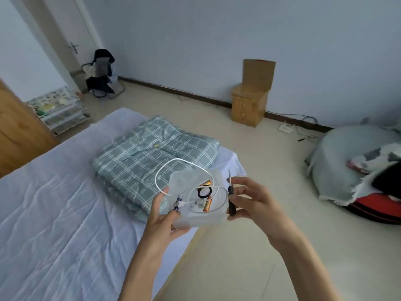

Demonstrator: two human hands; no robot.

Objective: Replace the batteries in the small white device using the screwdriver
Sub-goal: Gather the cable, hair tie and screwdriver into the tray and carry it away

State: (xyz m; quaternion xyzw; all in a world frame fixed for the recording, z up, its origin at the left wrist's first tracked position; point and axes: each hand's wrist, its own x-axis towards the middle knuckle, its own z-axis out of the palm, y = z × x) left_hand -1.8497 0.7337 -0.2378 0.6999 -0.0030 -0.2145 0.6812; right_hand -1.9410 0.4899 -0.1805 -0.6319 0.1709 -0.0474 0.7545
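Pointing tip-up, screwdriver [231, 208] held by right hand [255, 203]; left hand [163, 220] grips clear container [201, 222].

We see soft, even, cool daylight; shadows are faint and diffuse. Wide-angle distortion bends the door frame [42, 40] at 10 o'clock, and fine detail looks slightly blurred throughout.
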